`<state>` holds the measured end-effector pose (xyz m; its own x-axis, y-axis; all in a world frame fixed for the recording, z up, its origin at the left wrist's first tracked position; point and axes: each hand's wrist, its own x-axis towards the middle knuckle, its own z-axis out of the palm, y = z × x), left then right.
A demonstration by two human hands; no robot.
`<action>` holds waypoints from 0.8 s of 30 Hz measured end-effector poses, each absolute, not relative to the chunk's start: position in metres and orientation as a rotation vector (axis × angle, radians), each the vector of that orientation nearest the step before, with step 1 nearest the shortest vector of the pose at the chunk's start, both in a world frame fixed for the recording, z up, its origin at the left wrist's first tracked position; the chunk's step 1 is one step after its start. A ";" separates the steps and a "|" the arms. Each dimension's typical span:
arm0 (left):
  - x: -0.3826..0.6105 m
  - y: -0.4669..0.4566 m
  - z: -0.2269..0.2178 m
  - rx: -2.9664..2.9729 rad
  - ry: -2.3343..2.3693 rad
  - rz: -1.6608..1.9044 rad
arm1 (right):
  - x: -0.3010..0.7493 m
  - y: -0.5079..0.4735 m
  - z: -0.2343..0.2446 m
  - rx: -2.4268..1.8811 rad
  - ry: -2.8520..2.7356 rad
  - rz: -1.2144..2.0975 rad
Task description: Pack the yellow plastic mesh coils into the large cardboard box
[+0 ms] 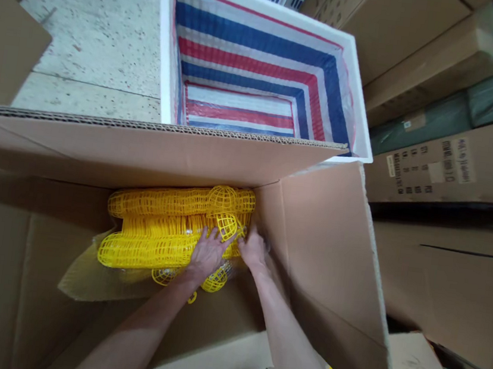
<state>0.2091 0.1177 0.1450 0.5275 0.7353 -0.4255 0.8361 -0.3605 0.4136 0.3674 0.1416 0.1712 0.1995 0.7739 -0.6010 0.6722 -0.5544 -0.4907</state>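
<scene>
**Cages low in the box, both hands on them**

The cages, yellow lattice pieces nested in long rows, lay at the bottom of the box, against its far wall and towards its right corner. A clear bag lay loose under and around them. The left hand rested on top of the pile, its fingers spread wide over a round piece. The right hand was just beside it, nearer the box's right wall. Its fingertips were buried among the lattice, so I could not tell whether they gripped anything. Beyond the box's far flap stood a white bin lined with striped sheet.

The risk, as I judged it, was snagging. The open lattice could catch on neighbouring pieces or on the bag, so one pull might drag a whole row up and spill it. The thin ribs could also crack under a hard squeeze.
</scene>
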 end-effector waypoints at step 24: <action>0.208 0.116 0.148 2.175 1.287 -0.194 | 0.326 0.220 0.166 -1.815 -2.116 0.696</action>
